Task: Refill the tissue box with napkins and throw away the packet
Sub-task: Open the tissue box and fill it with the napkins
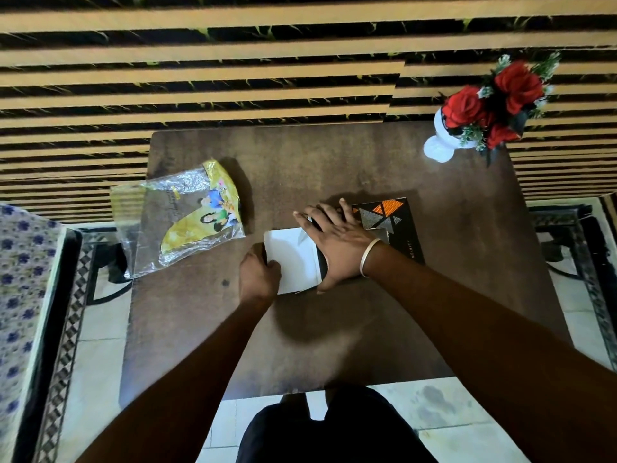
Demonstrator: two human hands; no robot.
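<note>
Left hand (258,274) grips the napkins (293,259) — right hand (337,242) lies flat, fingers spread, on the tissue box (397,222).

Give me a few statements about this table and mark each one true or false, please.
1. The left hand grips the white napkins. True.
2. The packet lies right of the box. False: it lies to its left.
3. The right hand rests flat on the box. True.
4. The flowers stand at the table's near left corner. False: far right corner.
5. The packet is full. False: it looks empty and crumpled.
</note>
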